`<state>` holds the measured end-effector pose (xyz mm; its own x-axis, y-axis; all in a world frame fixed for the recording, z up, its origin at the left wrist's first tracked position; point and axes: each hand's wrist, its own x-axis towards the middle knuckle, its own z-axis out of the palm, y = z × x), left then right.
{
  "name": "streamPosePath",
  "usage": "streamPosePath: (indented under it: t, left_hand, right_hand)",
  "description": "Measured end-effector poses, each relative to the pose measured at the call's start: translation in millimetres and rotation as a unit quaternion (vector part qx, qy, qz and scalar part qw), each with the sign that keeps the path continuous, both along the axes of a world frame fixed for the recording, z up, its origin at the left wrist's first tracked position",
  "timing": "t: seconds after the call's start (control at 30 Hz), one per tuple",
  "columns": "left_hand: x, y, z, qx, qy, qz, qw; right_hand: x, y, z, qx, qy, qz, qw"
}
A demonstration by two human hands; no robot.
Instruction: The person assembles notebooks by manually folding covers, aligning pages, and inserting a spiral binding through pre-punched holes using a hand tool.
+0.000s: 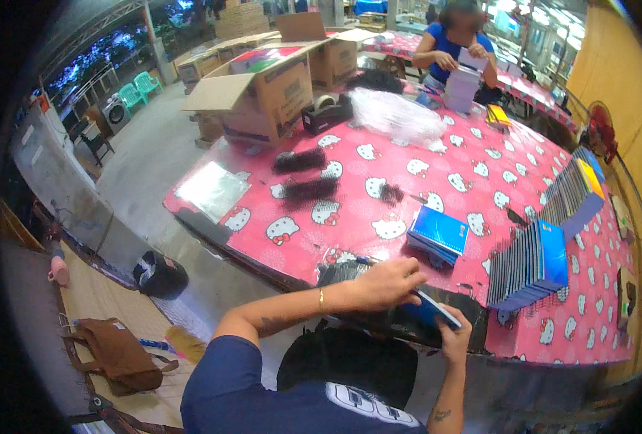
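Fingers (457, 338) of the right hand (454, 340) closed around the lower end of a blue notebook (426, 311). Left hand (387, 283) lies curled over its upper end, gripping it. Notebook held at the near edge of the pink tabletop (480, 181). Just beyond the fingers: small stack of blue notebooks (438, 234); to their right, an upright row of notebooks (529, 266).

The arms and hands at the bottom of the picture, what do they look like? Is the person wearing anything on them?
Both forearms are bare. The left hand has a thin gold-coloured bracelet at its wrist, and a dark tattoo shows faintly on that forearm. The right hand wears nothing that can be seen; its forearm has a small dark tattoo. A dark blue short sleeve covers the left upper arm.
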<state>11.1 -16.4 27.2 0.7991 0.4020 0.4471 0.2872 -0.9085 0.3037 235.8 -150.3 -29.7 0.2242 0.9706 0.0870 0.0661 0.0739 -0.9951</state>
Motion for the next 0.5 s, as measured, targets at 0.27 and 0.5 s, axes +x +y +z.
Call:
streamPosePath:
  t: [0.27, 0.5]
  left_hand:
    - [12.8, -67.0, -59.0, 0.157, -0.001, 0.195, 0.968]
    - [24.4, -66.2, -63.1, 0.124, -0.030, 0.104, 0.986]
  right_hand:
    - [-27.8, -13.6, 15.0, 0.020, 0.048, -0.071, 0.996]
    - [-23.3, -15.4, 23.7, 0.043, 0.034, -0.090, 0.994]
